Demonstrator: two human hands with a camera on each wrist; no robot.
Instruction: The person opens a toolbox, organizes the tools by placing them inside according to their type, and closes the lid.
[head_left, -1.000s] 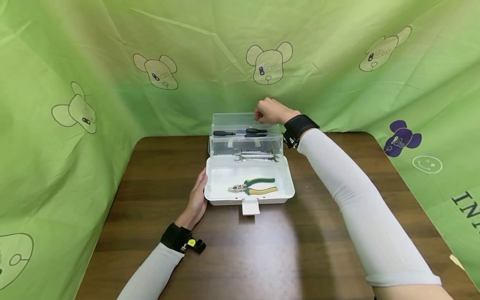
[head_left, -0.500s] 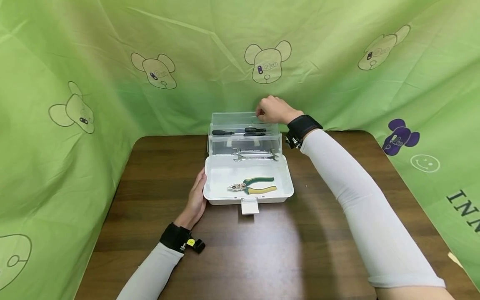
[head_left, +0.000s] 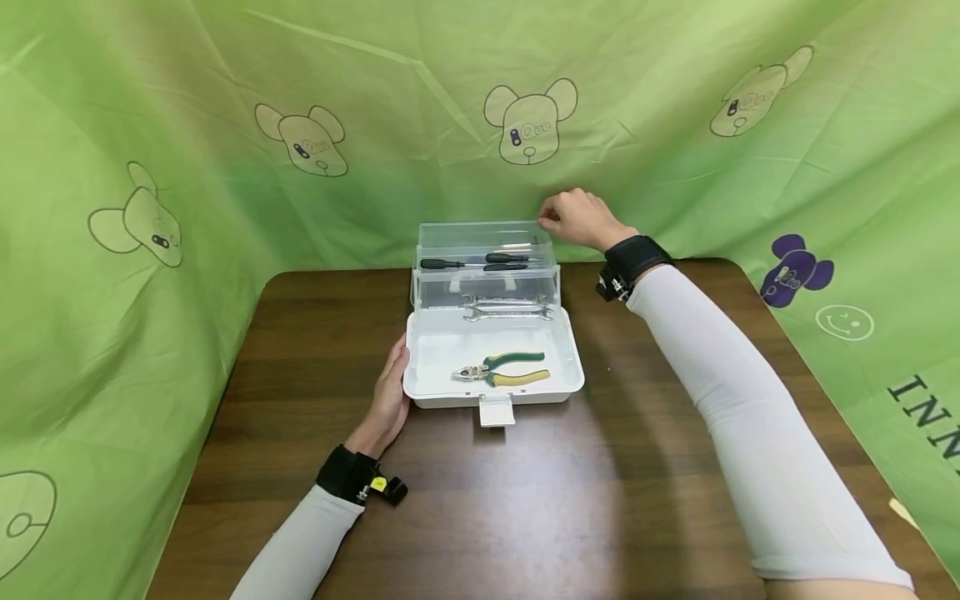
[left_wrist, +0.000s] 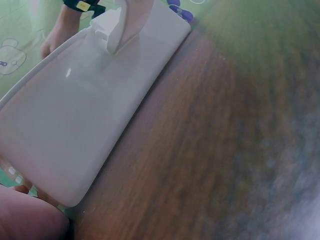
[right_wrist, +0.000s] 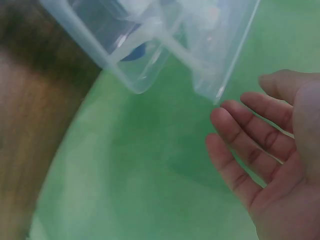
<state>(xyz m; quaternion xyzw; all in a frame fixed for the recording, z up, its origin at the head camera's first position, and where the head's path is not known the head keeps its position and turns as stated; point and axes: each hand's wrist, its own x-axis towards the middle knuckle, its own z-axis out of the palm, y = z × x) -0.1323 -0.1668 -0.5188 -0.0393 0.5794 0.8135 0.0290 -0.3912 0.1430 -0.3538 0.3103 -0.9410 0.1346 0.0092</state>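
Observation:
A white toolbox [head_left: 491, 398] stands on the table with its clear stepped trays [head_left: 487, 287] raised at the back. Green-and-yellow pliers [head_left: 502, 369] lie in the white base. Two wrenches [head_left: 508, 314] are in the lowest tray, and several black-handled screwdrivers [head_left: 442, 264] sit in the middle one. Something thin [head_left: 517, 247], too small to tell, lies in the top tray. My left hand [head_left: 390, 396] rests against the box's left side, fingers extended. Beside the top tray's right end is my right hand [head_left: 581, 218], its fingers loosely bent and holding nothing in the right wrist view.
The brown wooden table [head_left: 315, 358] extends around the box. A green cloth [head_left: 405, 167] with bear-head prints hangs close behind the trays and along both sides. The box's white latch [head_left: 496, 412] juts out over the front.
My right hand has moved from above the top tray to the right, off its end, uncovering the thin thing there. The left hand stays at the box's side.

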